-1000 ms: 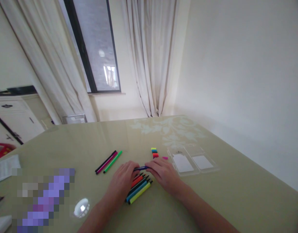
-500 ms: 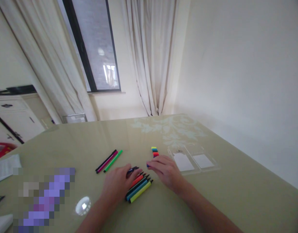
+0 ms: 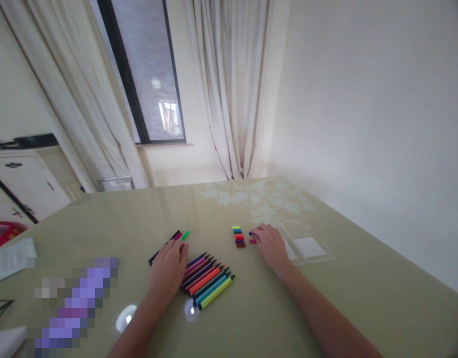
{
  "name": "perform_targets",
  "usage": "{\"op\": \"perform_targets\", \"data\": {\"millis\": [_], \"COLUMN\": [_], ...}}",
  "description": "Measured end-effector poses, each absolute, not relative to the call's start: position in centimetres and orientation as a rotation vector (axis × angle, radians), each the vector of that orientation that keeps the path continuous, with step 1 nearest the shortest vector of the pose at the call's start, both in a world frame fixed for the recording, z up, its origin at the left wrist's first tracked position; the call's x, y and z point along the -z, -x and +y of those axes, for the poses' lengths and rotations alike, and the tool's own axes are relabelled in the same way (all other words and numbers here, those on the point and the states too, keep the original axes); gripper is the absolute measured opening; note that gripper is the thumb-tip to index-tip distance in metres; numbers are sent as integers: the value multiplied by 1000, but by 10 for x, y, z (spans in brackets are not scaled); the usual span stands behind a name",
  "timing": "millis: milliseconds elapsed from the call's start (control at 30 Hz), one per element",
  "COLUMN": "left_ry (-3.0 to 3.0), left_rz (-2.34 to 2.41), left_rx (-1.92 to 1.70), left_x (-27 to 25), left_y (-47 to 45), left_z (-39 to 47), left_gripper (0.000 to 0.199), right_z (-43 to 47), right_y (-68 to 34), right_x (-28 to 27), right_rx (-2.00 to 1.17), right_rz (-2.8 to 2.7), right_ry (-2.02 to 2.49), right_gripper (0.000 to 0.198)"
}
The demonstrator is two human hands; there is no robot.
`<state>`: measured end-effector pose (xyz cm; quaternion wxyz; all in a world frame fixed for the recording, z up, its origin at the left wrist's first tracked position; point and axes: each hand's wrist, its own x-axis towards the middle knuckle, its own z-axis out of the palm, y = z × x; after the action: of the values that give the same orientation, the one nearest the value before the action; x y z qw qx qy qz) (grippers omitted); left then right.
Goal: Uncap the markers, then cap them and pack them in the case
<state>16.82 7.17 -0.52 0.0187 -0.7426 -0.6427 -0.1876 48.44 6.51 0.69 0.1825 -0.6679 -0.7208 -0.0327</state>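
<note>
My left hand (image 3: 168, 267) is over the loose markers at the left, its fingers closed around the green marker (image 3: 185, 235); its palm hides much of that marker. A black marker (image 3: 151, 260) and a magenta marker lie beside it, partly covered. To the right, a slanted row of uncapped markers (image 3: 210, 281) in several colours lies tips up and right. My right hand (image 3: 269, 247) pinches a small blue cap (image 3: 251, 233) at its fingertips. Just below sits a pink cap (image 3: 253, 241). Left of these stands a column of coloured caps (image 3: 239, 237).
An open clear plastic case (image 3: 316, 256) with white inserts lies at the right, partly behind my right hand. A blurred purple item (image 3: 78, 298) and a white packet (image 3: 13, 259) are at the left of the table (image 3: 273, 318). A wall borders the right.
My left hand has moved left from the uncapped row to the loose markers, leaving a blue marker in the row. My right hand has moved right with the blue cap, uncovering the cap column.
</note>
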Motion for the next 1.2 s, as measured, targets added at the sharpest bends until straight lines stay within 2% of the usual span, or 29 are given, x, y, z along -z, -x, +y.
{"op": "perform_targets", "data": {"millis": [133,300,433,567,733,1200], "left_ry": [2071,2141,2236,2532,2711,2772], "left_rz": [-2080,-2135,-1922,-1503,-1286,-1289], "left_rx": [443,363,643,924,902,625], "left_x": [4,6,10,10,8,-3], "left_y": [-154,-148,-159,-185,-209,-213], "left_z": [75,77,80,68,44,33], "left_gripper": [30,24,21,20,21,28], "right_z": [64,62,53,38,31,24], "right_y": [-482,-481,-468,-444,-430,-427], "right_x": [-10,-10,-15,-16,-9,-8], "right_rx": [109,158,84,-47,13,157], "right_rz": [-2096,-2049,-1967,-2109,-2282,-2341], "right_ry": [1952,1903,1661,1366,1274,1091], "right_gripper": [24,27,24,42,19,21]}}
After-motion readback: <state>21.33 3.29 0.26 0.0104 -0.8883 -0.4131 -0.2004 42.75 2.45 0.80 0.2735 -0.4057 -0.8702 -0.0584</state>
